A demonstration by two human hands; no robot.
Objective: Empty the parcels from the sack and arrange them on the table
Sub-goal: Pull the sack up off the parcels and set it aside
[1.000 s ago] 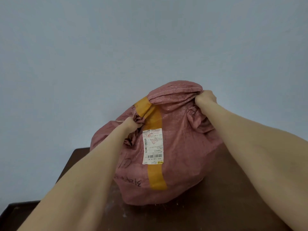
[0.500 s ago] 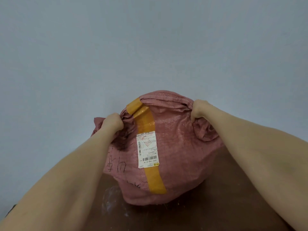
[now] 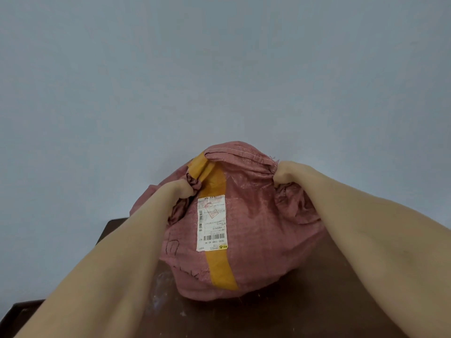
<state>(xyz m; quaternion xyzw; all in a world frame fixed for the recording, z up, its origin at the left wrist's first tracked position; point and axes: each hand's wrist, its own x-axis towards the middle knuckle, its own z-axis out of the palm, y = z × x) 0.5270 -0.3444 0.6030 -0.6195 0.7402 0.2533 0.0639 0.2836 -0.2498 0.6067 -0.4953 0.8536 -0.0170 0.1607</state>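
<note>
You are in a plain indoor room: a bare grey-blue wall [image 3: 219, 69], a worn dark wooden table [image 3: 317, 313], a sack [image 3: 263, 228] with a shipping label [image 3: 211, 223].

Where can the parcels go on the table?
Bare table shows in front of the sack, nearest you, and at a small corner to its left. The middle is crowded: the sack fills it.

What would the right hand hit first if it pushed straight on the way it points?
The pink sack: the right hand grips its bunched top edge, so it would press straight into that fabric. Behind the sack only the pale wall shows, at unclear depth.
</note>
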